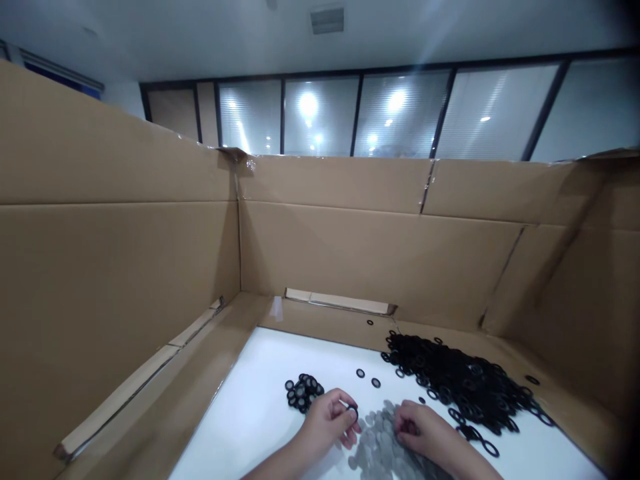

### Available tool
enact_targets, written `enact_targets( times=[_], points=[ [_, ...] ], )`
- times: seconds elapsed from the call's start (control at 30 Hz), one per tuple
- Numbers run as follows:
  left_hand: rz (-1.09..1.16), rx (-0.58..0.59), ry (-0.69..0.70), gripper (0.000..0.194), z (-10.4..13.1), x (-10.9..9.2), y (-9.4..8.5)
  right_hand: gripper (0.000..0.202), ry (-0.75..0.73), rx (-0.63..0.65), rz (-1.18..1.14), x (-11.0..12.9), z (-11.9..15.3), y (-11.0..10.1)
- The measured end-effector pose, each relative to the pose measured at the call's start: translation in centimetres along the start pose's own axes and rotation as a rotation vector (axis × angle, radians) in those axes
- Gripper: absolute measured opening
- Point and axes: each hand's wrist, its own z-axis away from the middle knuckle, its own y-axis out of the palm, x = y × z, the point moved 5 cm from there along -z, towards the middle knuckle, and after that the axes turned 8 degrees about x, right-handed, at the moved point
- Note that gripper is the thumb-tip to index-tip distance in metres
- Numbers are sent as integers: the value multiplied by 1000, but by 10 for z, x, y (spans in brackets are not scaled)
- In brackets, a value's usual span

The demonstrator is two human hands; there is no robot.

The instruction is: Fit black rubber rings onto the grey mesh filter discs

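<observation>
My left hand (331,419) is closed, pinching a black ring (353,413) between thumb and fingertips. Just to its left lies a small heap of black rings with grey centres (303,392). My right hand (421,427) rests at the edge of a pile of translucent grey discs (379,445), its fingers curled together. Whatever those fingers hold, if anything, is hidden. Behind the right hand spreads a large heap of plain black rings (457,377).
A white board (255,393) lies on the floor of a large cardboard box, whose walls (330,240) rise on the left, back and right. Two grey-centred rings (368,378) lie apart beyond my hands. Single black rings (532,380) sit on the cardboard.
</observation>
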Motion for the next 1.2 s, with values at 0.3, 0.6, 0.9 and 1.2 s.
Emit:
enact_targets(
  times=[0.3,0.6,0.9,1.2],
  points=[
    [-7,-22,4,72,-2,3,-2,26,-25,-16,-72,4,6,-3],
    [-24,-9,-6,71,2,-3,-2,21,-30,-97,24,3,11,-24],
    [-63,-33,122,61,0,-52,-6,21,-58,-180,44,9,17,-38],
    [-403,22,254,27,13,-182,9,22,-303,-231,-166,115,23,-95]
  ],
)
